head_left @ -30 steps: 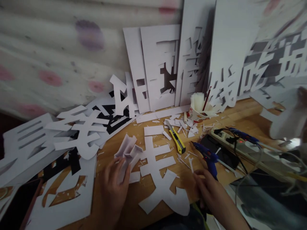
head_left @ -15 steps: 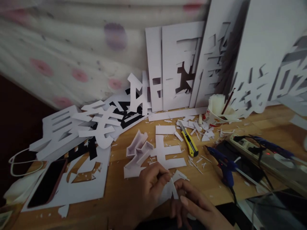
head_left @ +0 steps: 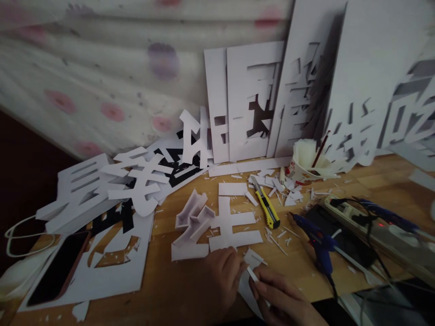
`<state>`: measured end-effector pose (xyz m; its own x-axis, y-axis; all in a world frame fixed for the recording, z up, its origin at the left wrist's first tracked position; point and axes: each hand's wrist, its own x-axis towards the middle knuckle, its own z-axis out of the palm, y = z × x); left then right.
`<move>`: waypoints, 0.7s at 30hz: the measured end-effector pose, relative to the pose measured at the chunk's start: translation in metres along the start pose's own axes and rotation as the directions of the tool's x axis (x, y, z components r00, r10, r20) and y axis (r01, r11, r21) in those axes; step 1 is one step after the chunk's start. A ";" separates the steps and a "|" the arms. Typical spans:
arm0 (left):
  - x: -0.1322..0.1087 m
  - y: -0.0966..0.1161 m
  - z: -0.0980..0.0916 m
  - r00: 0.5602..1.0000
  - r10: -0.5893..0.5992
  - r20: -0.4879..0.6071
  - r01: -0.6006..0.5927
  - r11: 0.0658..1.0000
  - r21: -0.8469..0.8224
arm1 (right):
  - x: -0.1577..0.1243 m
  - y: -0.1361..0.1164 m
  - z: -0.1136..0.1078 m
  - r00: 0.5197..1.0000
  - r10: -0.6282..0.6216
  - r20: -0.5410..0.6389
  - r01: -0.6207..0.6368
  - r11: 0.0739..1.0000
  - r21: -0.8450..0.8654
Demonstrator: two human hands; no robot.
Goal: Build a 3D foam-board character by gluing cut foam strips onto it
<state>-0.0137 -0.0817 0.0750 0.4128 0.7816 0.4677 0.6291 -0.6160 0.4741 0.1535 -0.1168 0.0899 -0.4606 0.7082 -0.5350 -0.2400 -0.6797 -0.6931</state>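
Note:
Low in the middle of the view, my left hand (head_left: 222,276) and my right hand (head_left: 275,294) meet over a small white foam strip (head_left: 252,273), each pinching an end of it. Under them lies the lower part of a flat white cut-out character (head_left: 234,224) on the wooden table (head_left: 170,290). Just left of that character sits a raised white foam letter piece (head_left: 193,215) with glued side walls. A yellow utility knife (head_left: 267,208) lies beyond the hands, and a blue glue gun (head_left: 317,246) lies to the right of them.
White foam boards with cut-out characters (head_left: 253,99) lean on the wall at the back. A paper cup (head_left: 306,163) holds strips. A power strip (head_left: 374,226) with cables lies at right. Left are stacked cut-outs (head_left: 136,185) and a dark phone (head_left: 57,269).
My left hand left the raised letter piece and my right hand left the glue gun; both came together on a small strip. The view swung left, showing the phone.

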 end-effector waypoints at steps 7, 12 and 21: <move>-0.004 -0.005 -0.007 0.998 0.028 -0.053 -0.038 0.979 -0.199 | 0.002 0.000 -0.001 0.999 -0.031 0.031 0.029 0.997 0.072; -0.008 -0.009 -0.009 0.996 0.067 -0.060 -0.075 0.986 -0.149 | 0.005 0.003 -0.002 0.999 0.011 0.033 -0.015 0.990 0.140; -0.008 -0.012 -0.011 0.970 0.200 -0.139 -0.193 0.979 0.058 | 0.010 -0.006 0.015 0.998 0.061 0.030 -0.065 0.989 0.135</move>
<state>-0.0319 -0.0810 0.0739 0.4348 0.6214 0.6518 0.5747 -0.7487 0.3304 0.1374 -0.1088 0.0966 -0.5003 0.6590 -0.5616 -0.3229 -0.7439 -0.5852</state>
